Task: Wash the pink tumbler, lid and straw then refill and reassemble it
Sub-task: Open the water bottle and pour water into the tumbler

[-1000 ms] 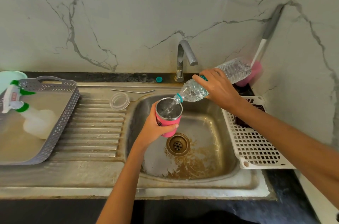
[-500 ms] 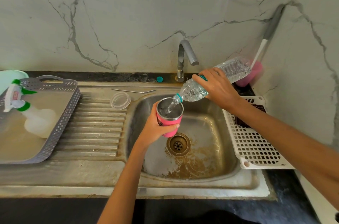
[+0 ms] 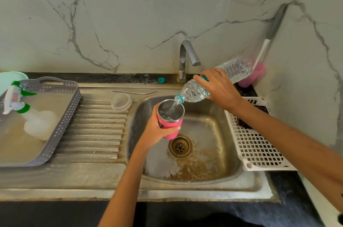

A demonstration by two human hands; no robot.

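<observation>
L hand (image 3: 157,130) is wrapped round the pink tumbler (image 3: 170,121), fingers curled across its front and thumb side behind, a firm closed grip. Tumbler is held upright over the sink basin (image 3: 213,134), just above and left of the drain (image 3: 180,146), lid off, steel inside showing w/ water in it. R hand (image 3: 219,87) is closed round the middle of a clear plastic water bottle (image 3: 213,82), tilted neck-down to the left; its mouth sits right at the tumbler's rim and a thin stream runs in. Bottle's base points up-right toward the corner, near a pink brush (image 3: 256,74) leaning on the wall.

Clear lid (image 3: 121,102) lies flat on the drainboard, just left of the basin edge. Metal straw (image 3: 134,92) lies beyond it, near the back rim, not touching the lid. Small teal cap (image 3: 161,80) sits on the dark ledge beside the tap (image 3: 187,57). Grey tray (image 3: 55,134) w/ a spray bottle (image 3: 27,115) lying in it is far left; white rack (image 3: 256,145) is right of the basin, under the R forearm.
</observation>
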